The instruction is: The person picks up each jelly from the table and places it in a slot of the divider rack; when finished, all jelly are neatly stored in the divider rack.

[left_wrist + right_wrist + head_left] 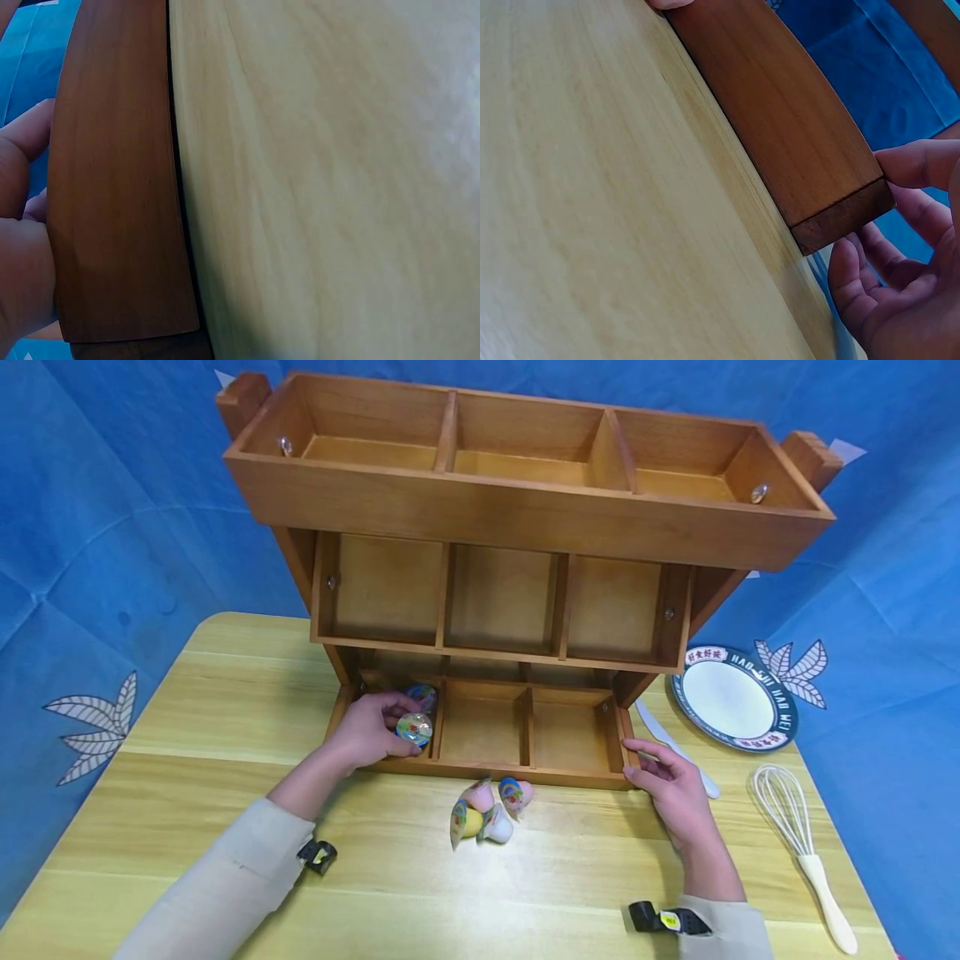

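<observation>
Where the held jelly cup (414, 729) is: in or over the left compartment of the bottom tray (483, 727), beside a second cup (423, 695); lid print too small to read.
Left hand (366, 728): thumb and fingers pinch the held cup.
Right hand (671, 781): bent fingers touch the tray's right end; whether they grip, I cannot tell.
Loose cups (478, 795): four, on the table (375, 877) before the tray.
Wooden shelf (525, 514): three tiers.
Plate (727, 699): rim reads "HAO SHI HAO WEI" and "好食好味".
Knife (655, 724): partly behind the right hand.
Whisk (804, 843): near the plate.
</observation>
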Motion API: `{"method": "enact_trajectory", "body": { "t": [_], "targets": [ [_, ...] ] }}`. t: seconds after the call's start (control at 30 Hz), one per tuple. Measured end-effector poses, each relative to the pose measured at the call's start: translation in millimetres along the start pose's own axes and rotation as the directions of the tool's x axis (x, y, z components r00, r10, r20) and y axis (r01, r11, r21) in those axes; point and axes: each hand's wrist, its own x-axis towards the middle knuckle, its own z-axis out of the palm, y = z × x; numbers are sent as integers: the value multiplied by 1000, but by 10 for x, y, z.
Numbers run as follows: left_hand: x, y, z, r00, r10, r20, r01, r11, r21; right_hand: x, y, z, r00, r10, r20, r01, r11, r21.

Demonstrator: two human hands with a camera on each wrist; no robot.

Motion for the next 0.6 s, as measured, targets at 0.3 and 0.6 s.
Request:
{"method": "enact_trajectory", "body": {
  "t": [0.3, 0.6],
  "targets": [
    [22, -19, -31, 1000, -22, 9, 22, 1000, -8, -1, 6, 0, 1000, -16, 1, 16, 1000, 15],
    [36, -27, -31, 1000, -25, 15, 25, 999, 25, -1, 3, -7, 1000, 14, 8, -14, 1000, 12]
  ]
}}
